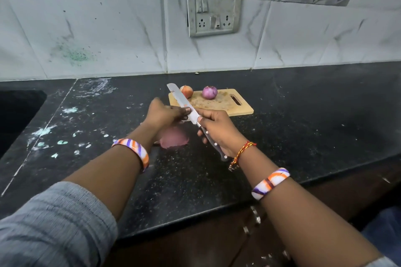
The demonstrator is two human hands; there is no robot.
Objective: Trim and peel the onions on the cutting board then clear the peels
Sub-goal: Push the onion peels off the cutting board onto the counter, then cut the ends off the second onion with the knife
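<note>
A wooden cutting board [219, 105] lies on the black counter. On it stand an unpeeled brownish onion [187, 91] at the left and a peeled purple onion [209, 92] in the middle. My right hand [217, 130] grips the dark handle of a long knife [184, 104], its blade pointing up and away over the board's left end. My left hand [167, 114] pinches the blade near its middle with thumb and fingertips. A pink onion peel [174, 140] lies on the counter below my left hand.
A dark sink [17, 112] opens at the far left. The black counter [303, 128] carries pale smears on its left half. A tiled wall with a switch and socket plate [213, 12] rises behind the board. The counter's front edge runs under my forearms.
</note>
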